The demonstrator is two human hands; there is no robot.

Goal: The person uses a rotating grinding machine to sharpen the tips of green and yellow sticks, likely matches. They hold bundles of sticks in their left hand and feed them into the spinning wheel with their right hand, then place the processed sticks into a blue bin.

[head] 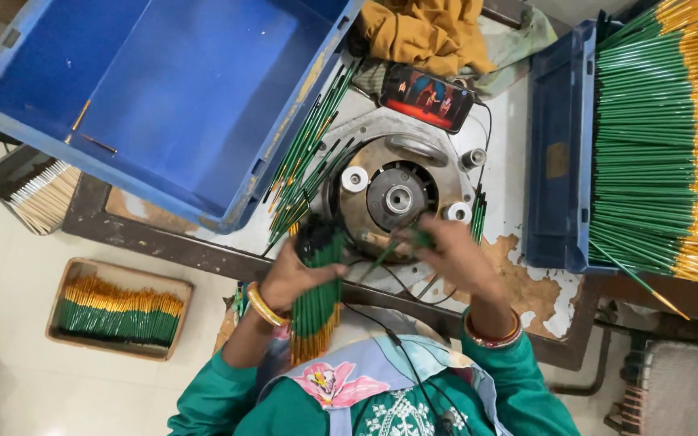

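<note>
Green handles with gold-coloured ends make up the bundle of brushes [315,292] gripped in the left hand [294,273], held upright just at seven o'clock from the round metal machine [396,198] bolted to the worn table [527,299]. The bundle's dark tips are hard to make out against the hand, and its lower end overlaps the person's clothing. The left fingers are wrapped closed around the bundle. The right hand [454,254], at five o'clock from the machine, is blurred; its fingers look pinched on a single green brush [397,246], though the exact grip cannot be told. At eleven o'clock lies a loose heap of brushes [309,161] against a large blue crate [163,97], cut off at the top. At three o'clock, a second blue tray [559,161] holds stacked brushes [664,137], cut off at the right edge. A phone [427,98] lies at twelve o'clock.
</note>
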